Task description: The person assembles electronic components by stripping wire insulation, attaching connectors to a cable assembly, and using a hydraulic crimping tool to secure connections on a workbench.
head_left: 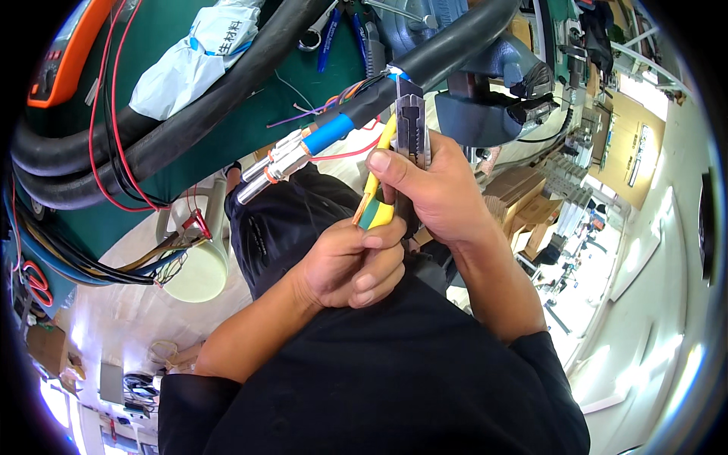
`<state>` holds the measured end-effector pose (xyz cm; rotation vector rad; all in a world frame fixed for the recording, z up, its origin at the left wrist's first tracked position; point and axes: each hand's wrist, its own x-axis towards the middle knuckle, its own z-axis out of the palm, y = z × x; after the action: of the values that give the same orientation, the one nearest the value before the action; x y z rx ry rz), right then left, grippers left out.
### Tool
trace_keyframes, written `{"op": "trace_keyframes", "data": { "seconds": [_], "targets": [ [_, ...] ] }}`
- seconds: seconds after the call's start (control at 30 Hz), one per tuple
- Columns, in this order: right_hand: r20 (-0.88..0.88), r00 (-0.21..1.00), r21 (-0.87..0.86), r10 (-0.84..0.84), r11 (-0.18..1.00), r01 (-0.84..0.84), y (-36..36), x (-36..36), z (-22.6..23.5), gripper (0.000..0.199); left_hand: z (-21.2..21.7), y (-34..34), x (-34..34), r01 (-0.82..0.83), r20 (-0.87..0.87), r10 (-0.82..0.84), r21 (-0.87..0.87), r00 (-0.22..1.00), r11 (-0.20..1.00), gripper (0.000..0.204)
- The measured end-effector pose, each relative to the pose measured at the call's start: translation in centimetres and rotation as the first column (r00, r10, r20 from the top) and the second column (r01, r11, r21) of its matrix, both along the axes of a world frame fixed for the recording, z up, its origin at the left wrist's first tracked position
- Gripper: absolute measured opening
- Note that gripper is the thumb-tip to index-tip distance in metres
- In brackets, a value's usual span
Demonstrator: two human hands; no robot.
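Observation:
My left hand [355,262] pinches the bent end of a yellow-and-green wire [381,215] in front of my body. In my right hand [444,189] is a utility knife [412,121], held upright with its blade end pointing away from me. The right thumb presses along the yellow wire beside the knife. Just beyond, the stripped end of a thick black cable [455,49] hangs over the bench edge. Its cores carry a blue sleeve [329,134] and silver metal connectors [273,171]. Thin coloured wires [341,98] fan out beside them.
A blue vise [485,114] stands at the far right of the green bench [250,125]. A white plastic bag [197,64], blue-handled pliers [328,42] and an orange meter [72,57] lie there too. Below the left edge stands a pale bin [201,277]; red scissors [36,283] lie farther left.

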<state>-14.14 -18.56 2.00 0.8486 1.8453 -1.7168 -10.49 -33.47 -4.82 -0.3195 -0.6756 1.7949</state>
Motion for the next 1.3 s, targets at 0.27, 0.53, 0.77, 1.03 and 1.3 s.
{"op": "trace_keyframes", "data": {
  "seconds": [0.27, 0.53, 0.77, 1.03, 1.3],
  "targets": [
    [-0.055, 0.998, 0.042, 0.004, 0.999, -0.002, -0.5, 0.1, -0.5, 0.022, 0.5, 0.3, 1.0, -0.131, -0.173, 0.047, -0.513, 0.984, 0.848, 0.023],
    [-0.130, 0.987, 0.217, 0.093, 0.974, -0.063, -0.7, 0.5, -1.5, 0.029, 2.3, -1.3, 2.2, -0.514, -0.530, -0.153, -0.847, 0.834, 0.136, 0.041],
    [-0.187, 0.981, 0.149, 0.053, 0.989, -0.025, -1.1, 0.5, -1.5, 0.025, 1.4, -0.2, 2.8, -0.763, -0.734, -0.229, -0.643, 0.639, -0.070, 0.053],
    [-0.195, 0.980, 0.109, 0.037, 0.994, -0.016, -1.0, 0.5, -1.7, 0.024, 0.8, 0.8, 1.7, -0.759, -0.744, -0.152, -0.644, 0.651, -0.099, 0.044],
    [-0.129, 0.991, 0.129, 0.027, 0.992, -0.010, -1.3, 0.1, -1.0, 0.022, 0.1, 0.4, 1.4, -0.763, -0.720, -0.258, -0.631, 0.644, -0.141, 0.033]
  ]
}}
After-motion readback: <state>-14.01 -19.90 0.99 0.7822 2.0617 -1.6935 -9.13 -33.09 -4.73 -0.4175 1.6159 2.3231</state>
